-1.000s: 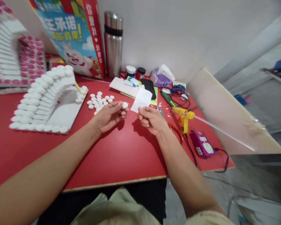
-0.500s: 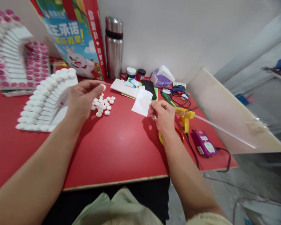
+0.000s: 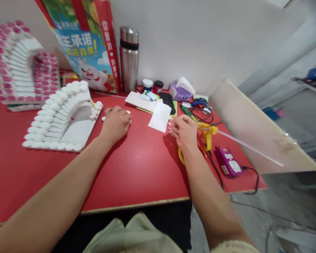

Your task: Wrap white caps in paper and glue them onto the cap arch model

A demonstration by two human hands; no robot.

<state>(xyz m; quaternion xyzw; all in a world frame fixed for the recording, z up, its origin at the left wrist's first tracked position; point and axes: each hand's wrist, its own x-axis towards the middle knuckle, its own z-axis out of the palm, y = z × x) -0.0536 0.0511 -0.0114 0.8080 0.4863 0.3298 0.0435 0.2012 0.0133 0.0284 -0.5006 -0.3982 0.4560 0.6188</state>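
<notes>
My left hand (image 3: 116, 123) is palm down over a small pile of white round pieces (image 3: 103, 118), covering most of it. Its fingers curl downward, and a white round piece (image 3: 130, 121) shows at the fingertips. My right hand (image 3: 183, 129) has its fingers pinched together beside small white scraps; whatever they hold is hidden. Just right of that hand is a yellow glue gun (image 3: 207, 131) with a long clear glue stick (image 3: 249, 146) sticking out behind. A white curved stepped model (image 3: 79, 127), edged with white round pieces, lies left of my left hand.
A similar model with pink dots (image 3: 9, 75) stands at the far left. Along the wall are a printed bag (image 3: 88, 49), a steel flask (image 3: 129, 59), jars and a purple tissue pack (image 3: 180, 92). White paper (image 3: 160, 117) lies mid-table. A purple power socket (image 3: 229, 162) sits right, with cords.
My left hand has moved right and down from in front of the white model onto the pile of white pieces. My right hand has stayed nearly in place, fingers still pinched.
</notes>
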